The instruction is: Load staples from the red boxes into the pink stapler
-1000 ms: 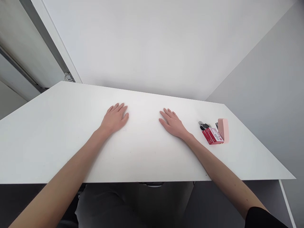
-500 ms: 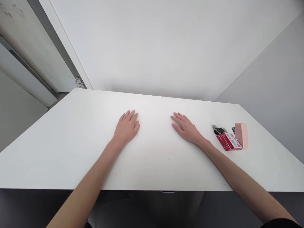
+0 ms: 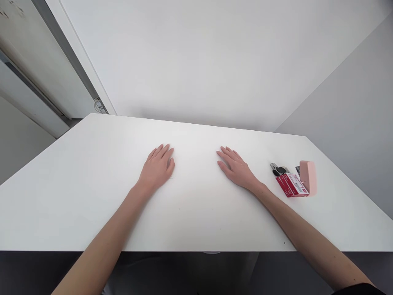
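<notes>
My left hand [image 3: 155,167] lies palm down on the white table [image 3: 196,213], its fingers stretched out and a little apart. To the right of it, across a gap, my right hand [image 3: 236,167] also rests flat with the fingers spread. Neither hand holds anything. Beyond my right hand, toward the right side of the table, stands a red and white box [image 3: 291,185]. Against its right side is a pink case [image 3: 308,178]. A small black and silver object [image 3: 278,170] lies behind the box; its kind I cannot make out.
A white wall [image 3: 196,61] rises behind the table's far edge, and a grey wall [image 3: 346,94] closes the right side. At the back left, cables [image 3: 98,105] show beside a white frame. The table's near edge runs in front of me, across both forearms.
The whole view has shifted slightly, so the hands and the things on the table appear a little further left. Both hands stay flat in their places on the table.
</notes>
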